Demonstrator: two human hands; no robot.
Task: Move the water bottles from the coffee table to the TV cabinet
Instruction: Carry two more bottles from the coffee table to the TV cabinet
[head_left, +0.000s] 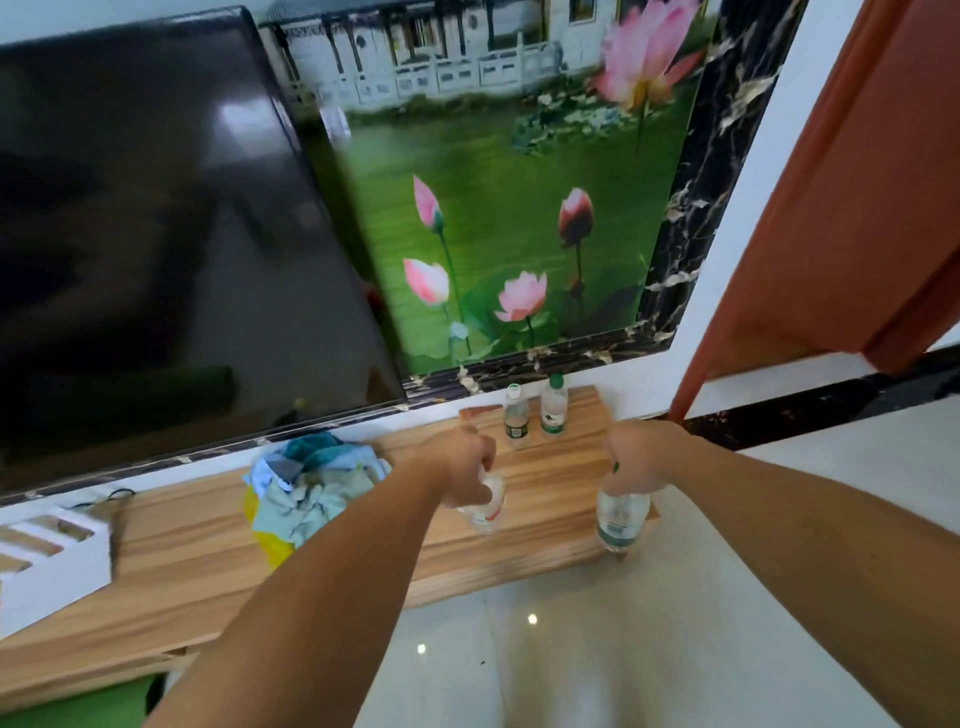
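Four clear plastic bottles in view, all at the right end of the TV cabinet (545, 467), a low unit with a wood-grain top.

Left hand (457, 467): fingers curled tight around the neck of the left bottle (488, 512). Bottle blurred; a red-and-white label shows, not readable. Cap hidden by the hand. Whether its base touches the cabinet top cannot be told. Contents not readable through the blur.

Right hand (641, 452): fingers closed around the top of the right bottle (621, 519), a bit of green cap showing at the thumb side. Green-and-white label band low on the body; print too small to read. Bottle sits at the cabinet's front right corner, base at or just above the edge. Body looks clear; fill level cannot be told.

Behind the hands, toward the wall, two bottles stand upright on the cabinet, just beside each other: white-cap bottle (516, 418), green label low on the body, and green-cap bottle (554, 408), green label. Writing on both unreadable. Both look largely see-through; levels uncertain.

Left of the held bottles on the cabinet: cloth pile (311, 483), blue, teal and pale green, over something yellow. A TV (156, 234) hangs above the cabinet's left part; a lotus mural (493, 234) is above its right end.
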